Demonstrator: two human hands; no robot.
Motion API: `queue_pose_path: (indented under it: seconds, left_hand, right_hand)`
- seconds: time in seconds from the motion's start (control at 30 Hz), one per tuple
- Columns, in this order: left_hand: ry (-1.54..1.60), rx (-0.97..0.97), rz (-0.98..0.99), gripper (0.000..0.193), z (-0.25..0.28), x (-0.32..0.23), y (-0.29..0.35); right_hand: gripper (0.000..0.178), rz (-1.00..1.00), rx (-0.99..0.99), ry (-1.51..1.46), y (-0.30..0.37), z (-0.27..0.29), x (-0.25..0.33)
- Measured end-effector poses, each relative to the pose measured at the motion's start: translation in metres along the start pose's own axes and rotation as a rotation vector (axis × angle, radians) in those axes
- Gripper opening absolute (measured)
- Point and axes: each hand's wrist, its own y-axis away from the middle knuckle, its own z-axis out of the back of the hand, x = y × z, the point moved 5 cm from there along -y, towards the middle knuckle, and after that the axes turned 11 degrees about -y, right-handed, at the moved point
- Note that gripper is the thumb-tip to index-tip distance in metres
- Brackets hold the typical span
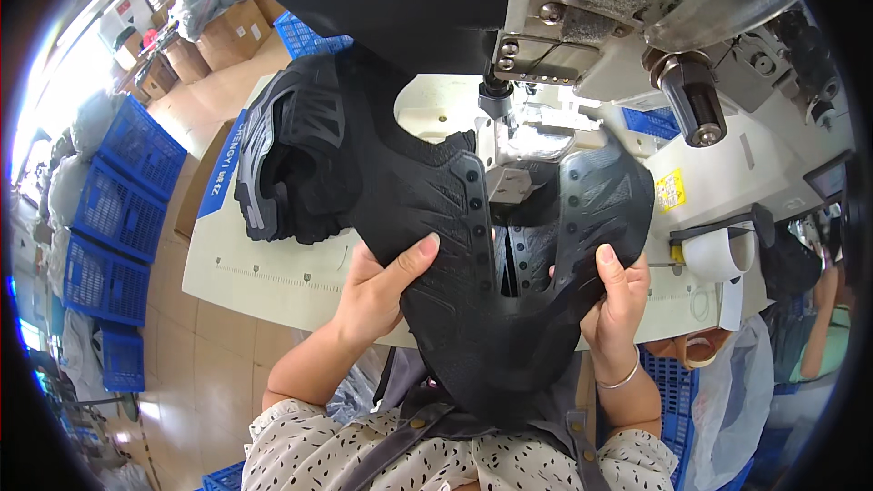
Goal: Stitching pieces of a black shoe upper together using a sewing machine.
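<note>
A black shoe upper (491, 336) with rows of eyelets is spread between my two hands, its toe end toward me. My left hand (382, 286) grips its left side, thumb on top and fingers hidden beneath. On the other side, my right hand (620, 295) pinches the edge the same way. The far part of the upper reaches under the sewing machine head (582, 45), close to the needle area (536, 141). Just left of it, a stack of black and grey shoe uppers (296, 150) lies on the pale machine table (264, 273).
Blue crates (114, 218) stand along the left, with cardboard boxes (232, 34) farther back. A white roll (718, 253) sits on the table at right. Beside my right forearm are a blue crate (668, 391) and a clear plastic bag (732, 400). Another person's arm (823, 309) shows at far right.
</note>
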Motion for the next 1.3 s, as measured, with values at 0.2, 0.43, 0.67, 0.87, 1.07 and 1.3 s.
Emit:
queue_pose_path:
  seconds: [0.2,0.43,0.67,0.87,1.07,1.3]
  left_hand:
    - [-0.054,0.001,0.021,0.030,-0.001,-0.014,-0.037]
    - [-0.152,0.069,-0.029,0.026,-0.003,-0.020,-0.054]
    - [-0.212,0.065,-0.016,0.026,0.001,-0.018,-0.055]
    - [-0.302,-0.003,0.002,0.019,-0.014,-0.002,-0.021]
    - [-0.285,0.009,-0.073,0.017,-0.019,-0.005,-0.027]
    - [-0.254,0.006,-0.099,0.017,-0.016,-0.011,-0.053]
  right_hand:
    - [0.025,-0.140,-0.043,-0.170,-0.014,-0.020,0.009]
    - [0.027,-0.147,0.105,-0.167,-0.017,-0.017,0.009]
    - [0.028,-0.059,0.119,-0.063,-0.012,-0.010,0.011]
    - [0.030,0.022,0.137,0.222,-0.004,-0.002,0.021]
    - [0.021,0.018,0.146,0.154,-0.013,-0.006,0.018]
    - [0.018,0.024,0.149,0.140,-0.036,-0.015,0.018]
